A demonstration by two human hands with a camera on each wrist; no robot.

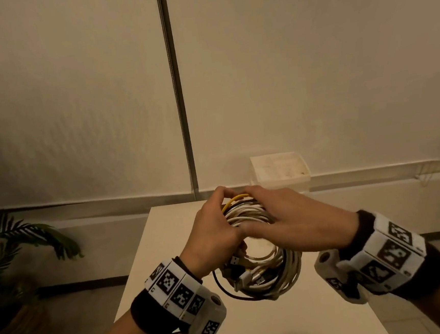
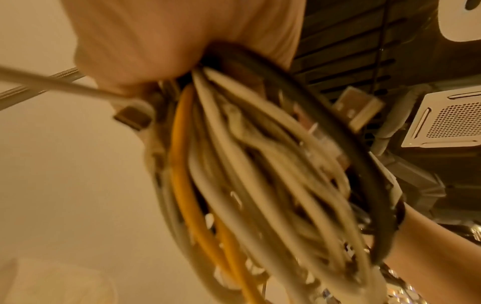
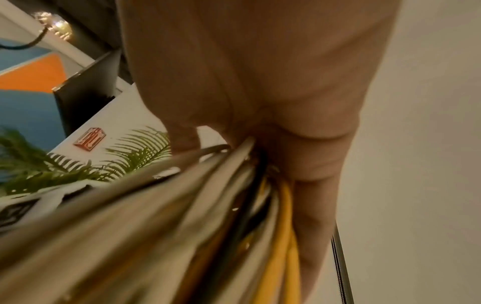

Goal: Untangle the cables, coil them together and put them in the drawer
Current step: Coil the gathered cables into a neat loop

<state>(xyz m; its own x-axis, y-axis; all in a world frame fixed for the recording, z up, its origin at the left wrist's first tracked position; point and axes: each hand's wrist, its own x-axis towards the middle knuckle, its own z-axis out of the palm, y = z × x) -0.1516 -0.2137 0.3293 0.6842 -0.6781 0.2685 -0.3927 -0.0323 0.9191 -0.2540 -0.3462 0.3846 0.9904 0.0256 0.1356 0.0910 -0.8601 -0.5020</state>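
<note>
A coil of cables (image 1: 273, 271), mostly white with one yellow cable (image 1: 236, 199) and one dark cable (image 1: 225, 290), hangs above the white table (image 1: 319, 315). My left hand (image 1: 214, 231) grips the coil's left side, its fingers curled over the top. My right hand (image 1: 279, 215) holds the coil's top from the right. USB plugs (image 1: 246, 277) stick out at the coil's lower left. In the left wrist view the cable bundle (image 2: 260, 164) runs out from under the palm. In the right wrist view the cable bundle (image 3: 208, 226) is blurred, with the yellow cable (image 3: 283, 236) beside my fingers (image 3: 315, 205).
A translucent white box (image 1: 280, 171) stands behind the table's far edge against the wall. A potted plant (image 1: 13, 254) stands on the floor at the left. A metal pole (image 1: 177, 90) runs up the wall.
</note>
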